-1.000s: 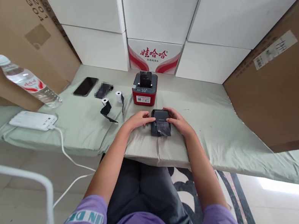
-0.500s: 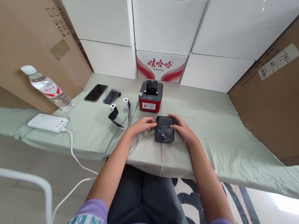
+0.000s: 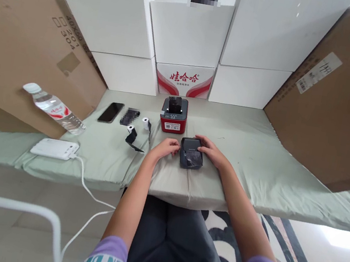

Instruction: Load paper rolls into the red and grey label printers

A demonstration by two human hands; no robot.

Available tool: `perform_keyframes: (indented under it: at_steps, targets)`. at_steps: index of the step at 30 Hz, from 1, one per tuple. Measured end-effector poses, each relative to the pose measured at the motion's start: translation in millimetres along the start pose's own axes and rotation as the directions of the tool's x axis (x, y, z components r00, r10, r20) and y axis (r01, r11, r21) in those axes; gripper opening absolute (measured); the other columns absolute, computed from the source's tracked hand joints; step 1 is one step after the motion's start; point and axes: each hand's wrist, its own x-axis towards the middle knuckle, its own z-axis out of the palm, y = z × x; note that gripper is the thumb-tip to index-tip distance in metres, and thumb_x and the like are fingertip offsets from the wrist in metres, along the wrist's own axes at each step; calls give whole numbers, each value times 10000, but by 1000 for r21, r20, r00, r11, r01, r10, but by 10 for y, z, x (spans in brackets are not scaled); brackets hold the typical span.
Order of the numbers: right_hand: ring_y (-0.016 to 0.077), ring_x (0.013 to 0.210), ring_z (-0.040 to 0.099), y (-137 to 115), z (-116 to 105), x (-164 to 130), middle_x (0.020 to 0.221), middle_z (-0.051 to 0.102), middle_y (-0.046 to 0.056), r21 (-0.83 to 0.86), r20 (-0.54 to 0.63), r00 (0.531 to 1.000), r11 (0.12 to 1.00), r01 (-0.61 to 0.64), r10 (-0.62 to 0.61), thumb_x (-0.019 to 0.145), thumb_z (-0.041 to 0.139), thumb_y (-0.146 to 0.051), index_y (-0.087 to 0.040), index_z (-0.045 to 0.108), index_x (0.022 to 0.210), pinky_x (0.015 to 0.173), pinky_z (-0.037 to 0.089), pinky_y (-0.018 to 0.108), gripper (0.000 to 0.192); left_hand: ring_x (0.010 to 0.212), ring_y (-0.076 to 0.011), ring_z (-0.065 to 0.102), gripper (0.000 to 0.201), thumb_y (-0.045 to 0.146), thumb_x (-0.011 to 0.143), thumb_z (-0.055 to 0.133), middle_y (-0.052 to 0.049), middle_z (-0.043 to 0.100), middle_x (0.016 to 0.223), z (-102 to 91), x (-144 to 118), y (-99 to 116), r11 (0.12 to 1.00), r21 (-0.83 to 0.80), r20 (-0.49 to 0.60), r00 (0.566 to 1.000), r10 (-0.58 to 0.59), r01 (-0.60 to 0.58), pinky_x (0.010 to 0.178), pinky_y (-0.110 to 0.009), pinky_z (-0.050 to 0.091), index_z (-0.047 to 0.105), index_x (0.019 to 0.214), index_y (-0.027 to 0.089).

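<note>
A small black portable printer (image 3: 191, 154) lies on the cloth-covered table, its front part under shiny, wrinkled film. My right hand (image 3: 208, 150) grips its right side, thumb on the top near the edge and fingers along the far corner. Just left of the printer is my left hand (image 3: 168, 147), its fingers curled in and a small gap between them and the case. Nothing shows in those fingers. Behind the printer stands a red and black desktop printer (image 3: 173, 120) with a dark piece upright on top. To the left are two small paper rolls, one (image 3: 145, 121) farther back and one (image 3: 131, 132) nearer, with dark tails unrolled.
A black phone (image 3: 111, 112), a water bottle (image 3: 58, 109) leaning on a cardboard box (image 3: 18, 40), and a white power bank (image 3: 55, 148) with a cable are at left. White boxes (image 3: 192, 34) wall off the back. Another cardboard box (image 3: 345, 102) stands right.
My left fingers have drawn slightly left, off the portable printer's edge, and curled in. My right hand keeps its hold. The view has tilted slightly.
</note>
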Motion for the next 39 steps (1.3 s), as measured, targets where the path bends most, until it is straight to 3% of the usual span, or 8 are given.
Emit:
perform_keyframes:
  at_steps: [15,26,33,39]
  targets:
    - [305,1439,523,30,9,25,1436,651,50,56,-9,1000,998,5,-4,707,708,-260,-274,645,1286,1288,316,508,582,449,-97,529,246,87,773,599,43,527,492,-4,34,141,997,51,40,997,-67,65,509,-217,355,464,595,188]
    - [297,1452,516,72,-29,33,1435,658,43,84,15,1000,996,14,-15,721,710,-259,-280,654,1279,1291,313,507,561,543,-103,594,152,285,848,644,17,591,622,-15,-24,14,1000,0,7,1000,-5,5,487,-224,282,568,780,172]
    - [308,1452,513,29,-15,26,1456,642,56,33,31,999,999,9,-10,703,713,-231,-269,639,1309,1292,314,516,611,497,-97,574,334,404,837,762,45,630,686,7,-9,-46,997,-57,12,999,45,-44,558,-239,434,505,913,205]
    - [313,1451,514,-5,-4,10,1465,635,56,43,32,999,999,-18,16,692,720,-230,-271,627,1288,1293,313,526,604,517,-95,579,298,386,853,726,35,643,718,7,-17,-33,998,-40,35,999,40,-39,558,-232,434,494,905,207]
